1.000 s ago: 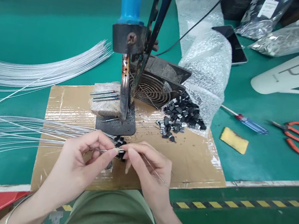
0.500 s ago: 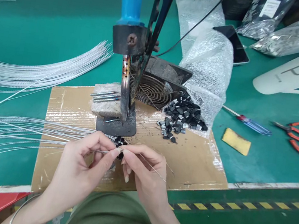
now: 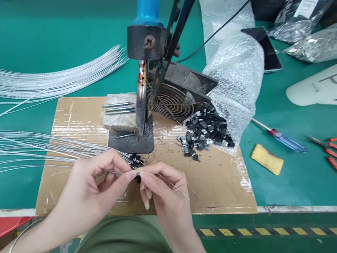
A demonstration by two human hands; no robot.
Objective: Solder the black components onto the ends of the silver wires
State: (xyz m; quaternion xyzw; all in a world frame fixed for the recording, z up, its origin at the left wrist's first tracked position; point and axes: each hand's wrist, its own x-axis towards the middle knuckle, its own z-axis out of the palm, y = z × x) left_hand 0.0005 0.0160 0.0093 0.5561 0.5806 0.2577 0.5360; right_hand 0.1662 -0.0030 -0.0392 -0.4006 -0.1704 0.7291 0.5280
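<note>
Just in front of the soldering iron [image 3: 142,84], the left hand [image 3: 92,187] pinches a wire [image 3: 116,173], the right hand [image 3: 172,203] apparently a thin strand [image 3: 175,187], probably for steadiness.

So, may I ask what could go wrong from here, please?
If the soldering iron is hot, the left hand, just below it in the view, might get burned. Many thin wires run up to that hand, so a sudden pull could tangle them. The loose black pieces lie beyond the right hand; a careless brush may scatter them.
</note>
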